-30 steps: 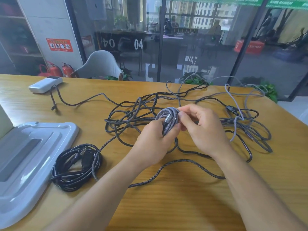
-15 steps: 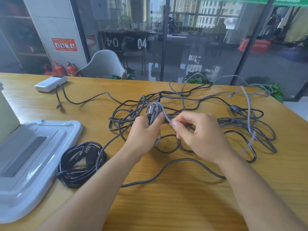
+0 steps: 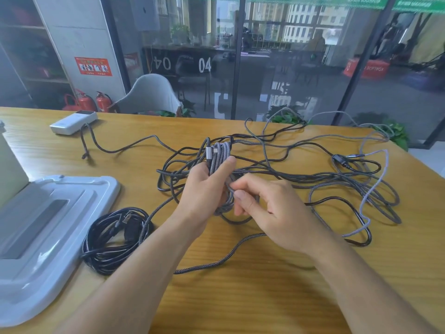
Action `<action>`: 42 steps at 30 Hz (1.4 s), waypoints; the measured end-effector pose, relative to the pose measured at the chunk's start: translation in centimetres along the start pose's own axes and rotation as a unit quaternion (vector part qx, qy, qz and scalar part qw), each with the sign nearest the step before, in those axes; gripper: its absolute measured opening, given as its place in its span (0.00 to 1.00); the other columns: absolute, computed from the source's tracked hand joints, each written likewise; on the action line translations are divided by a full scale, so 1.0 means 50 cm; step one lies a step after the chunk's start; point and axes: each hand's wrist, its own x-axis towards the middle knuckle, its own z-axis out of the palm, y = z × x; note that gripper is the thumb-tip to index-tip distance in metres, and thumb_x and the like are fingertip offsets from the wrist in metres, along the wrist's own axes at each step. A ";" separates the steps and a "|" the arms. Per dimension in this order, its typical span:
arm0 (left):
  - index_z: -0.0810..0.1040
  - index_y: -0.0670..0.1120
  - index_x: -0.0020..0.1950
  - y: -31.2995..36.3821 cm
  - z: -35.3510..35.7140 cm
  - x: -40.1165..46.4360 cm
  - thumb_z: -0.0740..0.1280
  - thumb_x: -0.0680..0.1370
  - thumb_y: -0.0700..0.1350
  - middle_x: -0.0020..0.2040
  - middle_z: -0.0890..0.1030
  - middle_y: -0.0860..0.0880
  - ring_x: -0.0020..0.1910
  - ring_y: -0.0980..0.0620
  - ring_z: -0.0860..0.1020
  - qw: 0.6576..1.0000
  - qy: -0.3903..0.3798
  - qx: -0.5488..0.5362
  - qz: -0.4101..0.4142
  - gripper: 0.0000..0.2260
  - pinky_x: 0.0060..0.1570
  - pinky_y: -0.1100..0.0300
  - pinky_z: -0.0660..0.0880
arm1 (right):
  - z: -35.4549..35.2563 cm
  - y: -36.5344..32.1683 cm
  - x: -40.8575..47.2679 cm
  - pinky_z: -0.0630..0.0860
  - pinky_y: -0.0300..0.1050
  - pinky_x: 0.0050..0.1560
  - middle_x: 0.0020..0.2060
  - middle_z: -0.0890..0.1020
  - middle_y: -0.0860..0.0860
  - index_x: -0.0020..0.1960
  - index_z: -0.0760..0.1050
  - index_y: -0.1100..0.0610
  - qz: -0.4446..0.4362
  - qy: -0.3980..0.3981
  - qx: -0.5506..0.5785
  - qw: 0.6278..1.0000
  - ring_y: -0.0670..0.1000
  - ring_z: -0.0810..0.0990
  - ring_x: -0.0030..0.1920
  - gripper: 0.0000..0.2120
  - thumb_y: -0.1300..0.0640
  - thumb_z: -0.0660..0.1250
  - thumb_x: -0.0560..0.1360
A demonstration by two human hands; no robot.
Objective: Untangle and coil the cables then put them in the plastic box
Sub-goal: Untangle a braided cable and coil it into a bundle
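Note:
My left hand (image 3: 204, 189) grips a small coil of grey braided cable (image 3: 220, 155), its metal plug end poking up above my fingers. My right hand (image 3: 267, 210) pinches a strand of the same cable just below the coil. Behind and to the right of both hands a tangle of black and grey cables (image 3: 337, 179) spreads across the wooden table (image 3: 240, 297). A coiled black power cable (image 3: 115, 237) lies at the left, beside the grey plastic box lid (image 3: 55, 213). The box itself is mostly out of view at the left edge.
A white power bank (image 3: 72, 121) sits at the far left of the table with a dark cable (image 3: 125, 147) running from it toward the tangle. One braided strand (image 3: 216, 261) loops across the table under my forearms. A chair and glass wall stand beyond the far edge.
My left hand has turned the coil upright and raised it slightly. My right hand has dropped from the coil's top to its lower part, bringing a strand round. The light grey cable at right has settled.

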 end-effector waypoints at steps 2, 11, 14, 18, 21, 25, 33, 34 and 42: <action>0.72 0.42 0.43 0.002 -0.001 0.001 0.67 0.84 0.50 0.35 0.63 0.43 0.31 0.46 0.58 1.000 0.002 -0.006 0.002 0.15 0.35 0.47 0.54 | -0.001 -0.003 0.000 0.81 0.47 0.44 0.38 0.85 0.44 0.53 0.79 0.53 0.023 -0.020 0.029 0.999 0.50 0.84 0.42 0.08 0.55 0.62 0.86; 0.72 0.43 0.40 0.007 -0.010 0.003 0.64 0.86 0.52 0.31 0.70 0.47 0.28 0.51 0.63 0.999 -0.005 -0.029 0.021 0.18 0.29 0.58 0.60 | -0.025 0.007 0.002 0.75 0.39 0.43 0.36 0.84 0.57 0.50 0.82 0.64 0.144 -0.183 0.221 0.947 0.52 0.80 0.37 0.16 0.57 0.59 0.87; 0.76 0.41 0.37 0.012 -0.001 -0.008 0.61 0.86 0.54 0.33 0.75 0.42 0.30 0.48 0.71 0.998 -0.050 -0.027 0.025 0.23 0.32 0.59 0.70 | -0.009 0.016 0.005 0.72 0.41 0.39 0.33 0.79 0.57 0.51 0.83 0.65 0.151 -0.253 0.243 0.924 0.53 0.75 0.37 0.20 0.54 0.57 0.88; 0.73 0.39 0.37 0.020 0.003 -0.014 0.60 0.87 0.53 0.30 0.74 0.42 0.29 0.47 0.72 0.994 -0.091 -0.068 0.011 0.24 0.32 0.60 0.72 | 0.016 0.024 0.008 0.67 0.39 0.37 0.31 0.73 0.61 0.44 0.83 0.60 0.140 -0.295 0.213 0.921 0.50 0.69 0.33 0.25 0.45 0.56 0.86; 0.66 0.35 0.38 0.020 -0.005 -0.010 0.62 0.86 0.52 0.31 0.60 0.46 0.25 0.52 0.62 0.992 -0.094 -0.086 0.019 0.25 0.28 0.61 0.64 | 0.018 0.030 0.011 0.67 0.35 0.37 0.25 0.66 0.52 0.38 0.80 0.62 0.151 -0.292 0.201 0.923 0.49 0.63 0.29 0.30 0.40 0.56 0.84; 0.63 0.29 0.44 0.032 -0.008 -0.015 0.63 0.85 0.52 0.32 0.56 0.46 0.24 0.54 0.58 0.988 -0.129 -0.086 0.020 0.26 0.26 0.61 0.59 | 0.014 0.061 0.013 0.62 0.38 0.33 0.27 0.66 0.54 0.35 0.73 0.63 0.155 -0.279 0.150 0.936 0.52 0.61 0.29 0.34 0.32 0.60 0.80; 0.63 0.29 0.45 0.055 -0.017 -0.024 0.62 0.84 0.52 0.31 0.55 0.48 0.24 0.53 0.55 0.983 -0.181 -0.034 0.008 0.25 0.26 0.59 0.56 | -0.090 0.136 -0.005 0.63 0.41 0.31 0.34 0.69 0.57 0.38 0.73 0.58 0.225 -0.251 0.103 0.936 0.50 0.64 0.31 0.29 0.32 0.70 0.75; 0.63 0.29 0.45 0.055 -0.019 -0.023 0.62 0.85 0.51 0.31 0.56 0.48 0.24 0.53 0.55 0.982 -0.187 -0.025 0.006 0.25 0.26 0.59 0.55 | -0.106 0.145 -0.008 0.64 0.41 0.31 0.33 0.69 0.56 0.38 0.73 0.59 0.236 -0.246 0.068 0.938 0.51 0.65 0.31 0.30 0.30 0.68 0.75; 0.63 0.35 0.41 0.052 -0.025 -0.019 0.64 0.84 0.51 0.29 0.58 0.50 0.21 0.54 0.56 0.975 -0.221 0.005 -0.014 0.22 0.23 0.62 0.57 | -0.153 0.168 -0.019 0.67 0.46 0.35 0.25 0.70 0.47 0.32 0.74 0.54 0.300 -0.064 -0.094 0.947 0.49 0.68 0.27 0.29 0.27 0.69 0.68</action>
